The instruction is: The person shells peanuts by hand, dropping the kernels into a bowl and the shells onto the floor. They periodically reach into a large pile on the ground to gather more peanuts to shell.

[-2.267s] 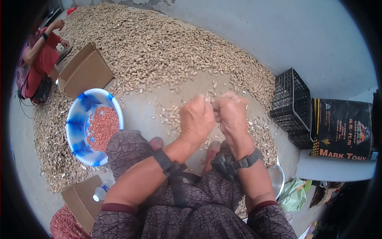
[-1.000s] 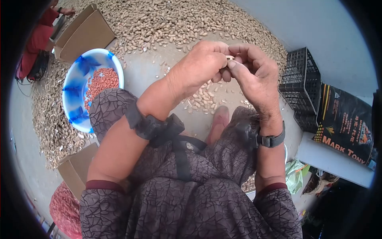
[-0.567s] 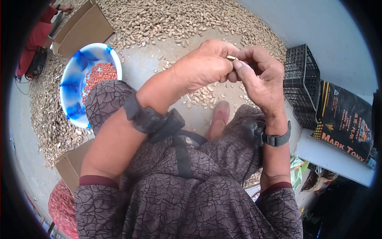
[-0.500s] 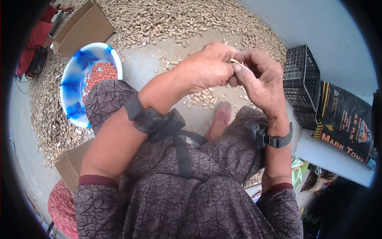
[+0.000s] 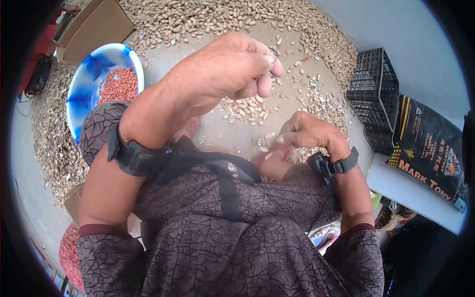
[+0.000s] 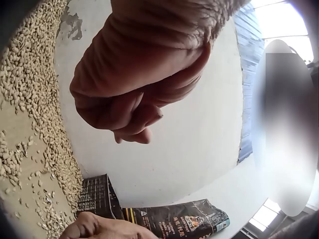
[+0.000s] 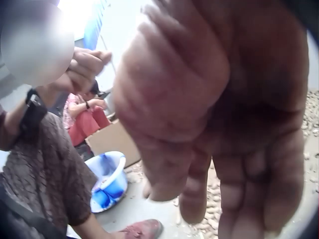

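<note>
The raised left hand (image 5: pixel 222 69) seems to pinch a light, brittle peanut (image 5: pixel 270 59), best held by its ends, while the right hand (image 5: pixel 307 134) hangs loosely curled, empty.

On my feed the head cam is a fisheye looking steeply down over the lap (image 5: pixel 222 208), with floor (image 5: pixel 217 129) all round. The left wrist cam sits right under the left hand (image 6: pixel 134 84), facing out at the wall (image 6: pixel 199 139) and crate (image 6: pixel 97 196). The right wrist cam is tight on the right hand (image 7: pixel 214 114), facing back toward the bowl (image 7: pixel 107 180). The head view shares the crate and bowl with them.
</note>
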`<state>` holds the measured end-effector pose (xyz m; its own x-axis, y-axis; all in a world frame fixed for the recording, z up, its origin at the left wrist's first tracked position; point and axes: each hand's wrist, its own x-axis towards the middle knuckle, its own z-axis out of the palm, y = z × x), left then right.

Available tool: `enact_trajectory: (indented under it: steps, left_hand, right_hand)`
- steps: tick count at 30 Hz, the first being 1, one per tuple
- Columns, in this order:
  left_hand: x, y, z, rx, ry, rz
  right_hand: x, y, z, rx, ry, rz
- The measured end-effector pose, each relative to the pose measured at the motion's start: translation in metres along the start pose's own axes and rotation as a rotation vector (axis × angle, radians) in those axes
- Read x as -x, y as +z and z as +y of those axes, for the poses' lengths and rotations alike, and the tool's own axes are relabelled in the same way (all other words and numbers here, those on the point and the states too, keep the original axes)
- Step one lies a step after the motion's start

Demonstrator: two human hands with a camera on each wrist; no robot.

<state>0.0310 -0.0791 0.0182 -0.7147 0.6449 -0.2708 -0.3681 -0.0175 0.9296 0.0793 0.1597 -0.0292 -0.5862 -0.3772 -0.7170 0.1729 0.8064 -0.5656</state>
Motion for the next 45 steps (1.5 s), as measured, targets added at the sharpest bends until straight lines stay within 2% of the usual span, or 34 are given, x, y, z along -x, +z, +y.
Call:
enact_trajectory:
  steps: [2,4,8,10,11,13,17,20,26,28,32,34,35,37,40,43,45]
  left_hand:
    - [0.004,0.000,0.002,-0.002,0.022,0.010]
    - [0.005,0.002,0.006,-0.012,0.008,0.026]
    - [0.004,0.001,0.006,0.107,0.054,0.051]
    - [0.003,-0.001,0.006,0.154,0.059,0.075]
    - [0.004,-0.002,0.007,0.150,0.065,0.078]
    - [0.005,-0.002,0.009,0.147,0.069,0.089]
    - [0.005,-0.002,0.013,0.150,0.066,0.104]
    - [0.002,0.002,0.015,0.165,0.059,0.115]
    - [-0.007,0.009,0.014,0.105,0.056,0.145]
    - [-0.008,0.010,0.016,0.098,0.051,0.141]
    - [-0.008,0.015,0.022,0.080,-0.028,0.170]
    - [-0.007,0.017,0.023,0.062,-0.047,0.176]
    - [-0.008,0.018,0.024,0.075,-0.053,0.189]
    - [-0.007,0.019,0.025,0.086,-0.058,0.209]
    - [-0.004,0.019,0.028,0.066,-0.079,0.236]
    - [-0.004,0.019,0.028,0.095,-0.088,0.253]
    - [-0.005,0.019,0.029,0.135,-0.095,0.256]
  right_hand:
    - [-0.018,0.006,0.032,-0.011,0.052,-0.031]
    - [-0.041,0.007,0.062,-0.212,0.231,0.298]
    - [-0.075,0.032,0.105,-0.241,0.385,0.285]
    - [-0.092,0.053,0.126,-0.015,0.464,0.164]
    - [-0.100,0.067,0.138,-0.016,0.460,0.159]
    - [-0.110,0.090,0.152,0.361,0.458,0.243]
    - [-0.117,0.110,0.148,0.310,0.535,0.217]
    - [-0.126,0.127,0.164,0.294,0.558,0.302]
    - [-0.126,0.127,0.176,0.507,0.358,0.298]
    - [-0.126,0.120,0.186,0.536,0.462,0.402]
    - [-0.129,0.104,0.194,0.573,0.538,0.485]
    - [-0.128,0.094,0.178,0.335,0.604,0.546]
    - [-0.136,0.098,0.182,0.338,0.601,0.547]
    - [-0.154,0.109,0.190,0.017,0.502,0.557]
    - [-0.165,0.121,0.183,-0.077,0.511,0.651]
    - [-0.173,0.117,0.177,-0.134,0.586,0.638]
    - [-0.179,0.111,0.163,-0.119,0.551,0.632]
